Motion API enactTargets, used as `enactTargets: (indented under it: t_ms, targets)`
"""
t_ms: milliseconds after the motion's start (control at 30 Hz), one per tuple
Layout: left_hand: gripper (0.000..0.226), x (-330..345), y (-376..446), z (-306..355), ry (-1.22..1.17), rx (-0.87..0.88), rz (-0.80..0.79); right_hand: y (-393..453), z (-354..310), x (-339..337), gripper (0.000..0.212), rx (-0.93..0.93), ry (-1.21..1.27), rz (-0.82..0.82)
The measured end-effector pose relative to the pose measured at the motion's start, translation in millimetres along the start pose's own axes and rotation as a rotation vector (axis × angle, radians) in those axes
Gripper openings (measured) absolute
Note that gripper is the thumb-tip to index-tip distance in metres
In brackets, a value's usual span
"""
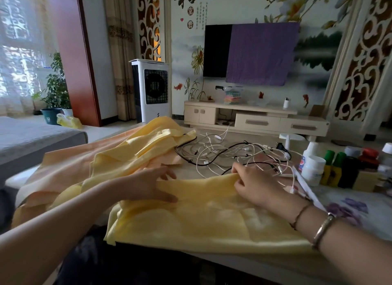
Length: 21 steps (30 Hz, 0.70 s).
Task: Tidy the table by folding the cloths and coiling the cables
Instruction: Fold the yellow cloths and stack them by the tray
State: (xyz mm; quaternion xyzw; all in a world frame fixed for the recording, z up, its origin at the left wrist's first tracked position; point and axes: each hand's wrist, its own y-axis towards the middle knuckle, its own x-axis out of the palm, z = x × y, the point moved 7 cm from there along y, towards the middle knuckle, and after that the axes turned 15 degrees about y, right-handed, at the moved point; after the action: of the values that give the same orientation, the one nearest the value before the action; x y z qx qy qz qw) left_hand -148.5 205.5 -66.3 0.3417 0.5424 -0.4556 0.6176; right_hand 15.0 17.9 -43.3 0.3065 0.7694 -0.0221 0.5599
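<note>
Cables [233,155] lay tangled just beyond the cloth [201,217] on the table's near edge; our left hand [148,185] and right hand [254,185] pinched its far hem. We feared snagging them.

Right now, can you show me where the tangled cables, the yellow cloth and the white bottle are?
tangled cables [229,155]: head view, middle of the tangle.
yellow cloth [201,217]: head view, flat middle part.
white bottle [313,170]: head view, its side.
</note>
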Motion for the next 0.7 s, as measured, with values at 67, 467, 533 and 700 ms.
enactTargets:
  t_ms: [67, 467, 533, 700]
  targets:
    - [0.071, 1, -2, 3, 0.072, 0.014, -0.005, 0, 5, -4, 0.015, 0.018, 0.057, 0.038]
    - [0.018, -31, -20, 5, -0.07, 0.01, 0.032, -25, 10, 0, 0.03, 0.36, 0.378, -0.568]
    - [0.021, -21, -24, -2, -0.15, -0.115, -0.19, -38, 11, 5, 0.03, 0.47, 0.524, -0.713]
    - [0.021, -11, -21, -6, 0.094, -0.14, -0.288, -18, 17, 9, 0.023, 0.332, 0.181, -0.557]
